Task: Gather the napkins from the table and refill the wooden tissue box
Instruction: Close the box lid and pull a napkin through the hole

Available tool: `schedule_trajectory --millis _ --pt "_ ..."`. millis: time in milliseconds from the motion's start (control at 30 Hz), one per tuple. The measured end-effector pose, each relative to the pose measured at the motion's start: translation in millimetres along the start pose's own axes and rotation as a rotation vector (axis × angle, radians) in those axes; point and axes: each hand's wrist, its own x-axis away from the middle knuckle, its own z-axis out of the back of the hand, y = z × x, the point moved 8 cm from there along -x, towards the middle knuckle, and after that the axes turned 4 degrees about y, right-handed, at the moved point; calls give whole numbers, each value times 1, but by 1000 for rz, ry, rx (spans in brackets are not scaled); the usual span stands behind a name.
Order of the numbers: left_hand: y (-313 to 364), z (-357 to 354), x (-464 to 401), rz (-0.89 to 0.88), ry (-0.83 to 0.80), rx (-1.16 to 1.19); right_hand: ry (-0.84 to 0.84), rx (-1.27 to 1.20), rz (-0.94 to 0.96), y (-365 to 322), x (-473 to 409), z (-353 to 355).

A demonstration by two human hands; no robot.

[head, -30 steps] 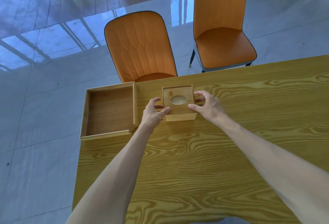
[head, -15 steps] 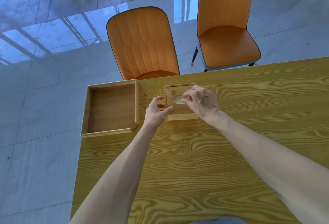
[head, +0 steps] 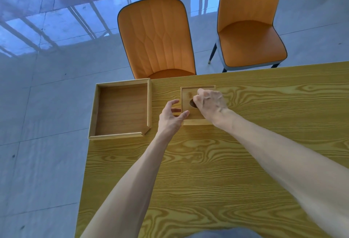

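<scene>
A small square wooden tissue box [head: 188, 94] with an oval hole in its top stands near the far edge of the yellow wooden table [head: 207, 162]. My left hand [head: 171, 117] rests against the box's left side, thumb on the front left corner, fingers spread. My right hand [head: 210, 103] lies over the top of the box with its fingertips curled at the oval hole, covering most of the lid. No napkins are visible.
A shallow square wooden tray [head: 120, 109], empty, sits at the table's far left corner, overhanging the edge. Two orange chairs [head: 156, 37] [head: 249, 22] stand beyond the table on a glossy grey tiled floor.
My right hand has moved from the box's right side onto its top, fingers now at the oval hole. The left hand stays at the box's left side.
</scene>
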Motion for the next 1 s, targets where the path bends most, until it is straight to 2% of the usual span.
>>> schedule_trajectory --millis 167,433,733,833,1000 --pt "-1 0 0 5 0 2 14 23 76 -1 -2 2" --pt "0 0 1 6 2 9 232 -384 -66 25 16 3" --pt "1 -1 1 20 -6 24 325 -566 -135 39 32 -2" --pt "1 -2 1 27 -8 28 286 -566 -164 38 29 -4" --pt "2 -2 2 31 -5 19 335 -529 -236 35 27 0"
